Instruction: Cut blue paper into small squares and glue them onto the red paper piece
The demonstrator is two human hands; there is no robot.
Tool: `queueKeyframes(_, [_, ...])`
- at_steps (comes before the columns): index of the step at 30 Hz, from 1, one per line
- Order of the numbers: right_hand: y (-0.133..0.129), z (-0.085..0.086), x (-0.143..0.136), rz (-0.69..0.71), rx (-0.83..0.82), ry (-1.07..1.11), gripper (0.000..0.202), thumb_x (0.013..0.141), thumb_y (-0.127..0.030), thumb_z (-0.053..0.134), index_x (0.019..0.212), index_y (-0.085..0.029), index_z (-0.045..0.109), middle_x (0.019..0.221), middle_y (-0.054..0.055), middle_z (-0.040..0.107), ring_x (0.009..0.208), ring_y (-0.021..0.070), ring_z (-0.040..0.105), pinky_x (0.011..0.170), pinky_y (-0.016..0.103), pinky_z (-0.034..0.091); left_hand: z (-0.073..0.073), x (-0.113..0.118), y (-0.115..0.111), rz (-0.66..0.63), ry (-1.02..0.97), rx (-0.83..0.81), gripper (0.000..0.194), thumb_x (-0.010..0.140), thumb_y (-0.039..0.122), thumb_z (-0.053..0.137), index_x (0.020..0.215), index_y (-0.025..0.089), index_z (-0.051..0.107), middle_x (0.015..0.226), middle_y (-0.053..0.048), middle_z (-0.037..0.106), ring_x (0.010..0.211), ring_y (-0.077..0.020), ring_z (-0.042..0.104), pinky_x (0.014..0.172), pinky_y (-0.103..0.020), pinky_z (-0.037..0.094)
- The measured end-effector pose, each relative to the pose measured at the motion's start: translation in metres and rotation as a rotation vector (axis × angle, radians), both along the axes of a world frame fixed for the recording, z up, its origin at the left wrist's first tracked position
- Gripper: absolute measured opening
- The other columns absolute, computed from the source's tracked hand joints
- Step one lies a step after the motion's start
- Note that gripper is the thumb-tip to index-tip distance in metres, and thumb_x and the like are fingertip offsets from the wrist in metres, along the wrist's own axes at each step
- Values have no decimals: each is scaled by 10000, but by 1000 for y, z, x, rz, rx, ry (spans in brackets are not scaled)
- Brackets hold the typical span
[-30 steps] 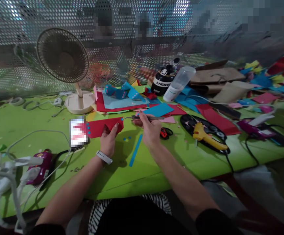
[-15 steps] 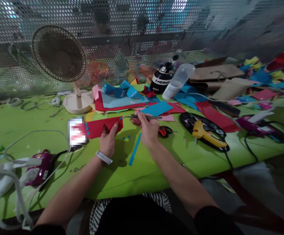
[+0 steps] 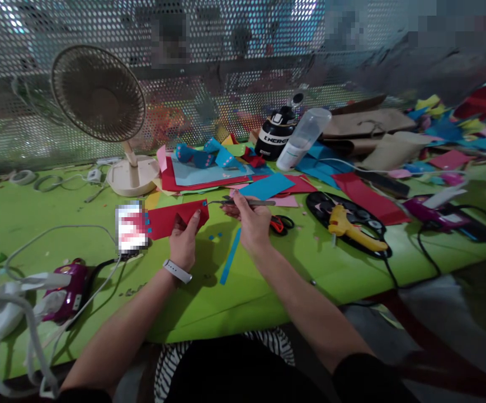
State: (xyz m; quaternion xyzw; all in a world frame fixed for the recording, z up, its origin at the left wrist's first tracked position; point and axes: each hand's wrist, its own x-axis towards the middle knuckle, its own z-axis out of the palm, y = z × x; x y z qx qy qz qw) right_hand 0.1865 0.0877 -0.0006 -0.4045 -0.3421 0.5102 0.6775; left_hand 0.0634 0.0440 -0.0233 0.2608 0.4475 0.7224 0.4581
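Note:
My left hand (image 3: 184, 230) grips a red paper strip (image 3: 163, 221) by its lower right part, thumb on top. Small blue squares sit along the strip's left end, and one blue square (image 3: 204, 203) is at its upper right corner. In my right hand (image 3: 249, 218) is a pair of thin metal tweezers (image 3: 259, 202), closed in the fingers. Their tip points left and meets or nearly meets the corner square. Below, a narrow blue paper strip (image 3: 231, 257) and a few small blue bits (image 3: 215, 237) lie on the green table (image 3: 201, 313).
Orange-handled scissors (image 3: 282, 225) lie right of my right hand. A yellow glue gun (image 3: 354, 229) rests on a black tray (image 3: 320, 207). Behind are stacked coloured papers (image 3: 213, 173), a black bottle (image 3: 273, 137) and a clear bottle (image 3: 305, 140). A fan (image 3: 131, 174), a lit phone (image 3: 131, 226) and cables stand left.
The view has shifted very slightly. Both hands, the red strip and the tweezers keep nearly the same places, with the tweezers' tip still at the corner square.

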Motion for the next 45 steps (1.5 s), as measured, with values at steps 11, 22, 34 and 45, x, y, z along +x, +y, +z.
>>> queueKeyframes(11, [0, 0, 2, -6, 7, -41, 397, 656, -520, 800, 739, -167, 638, 605, -11, 700, 538, 177, 705, 562, 278, 601, 6, 2, -2, 9, -41, -25, 432, 639, 350, 856, 990, 211, 645, 1049, -33, 737, 1015, -199, 692, 839, -287, 534])
queueKeyframes(22, [0, -3, 2, -7, 23, -30, 354, 679, -487, 798, 736, -170, 650, 603, -19, 702, 517, 163, 694, 549, 267, 590, 3, 2, -1, 12, -65, -4, 425, 625, 339, 866, 973, 212, 659, 1010, -29, 744, 1012, -207, 692, 872, -306, 524])
queueKeyframes(34, [-1, 2, 3, -6, 42, -26, 362, 691, -495, 791, 741, -170, 638, 626, -4, 717, 533, 163, 702, 561, 269, 599, 1, 1, -1, -12, -78, 10, 398, 645, 329, 863, 970, 206, 668, 1032, -37, 741, 966, -190, 700, 807, -277, 530])
queueKeyframes(45, [-2, 2, 3, -9, 41, -17, 339, 695, -468, 797, 727, -169, 641, 642, -4, 724, 541, 157, 706, 555, 253, 595, 3, 2, -1, -12, -74, 5, 407, 631, 329, 871, 961, 209, 666, 1022, -31, 737, 975, -182, 694, 802, -266, 532])
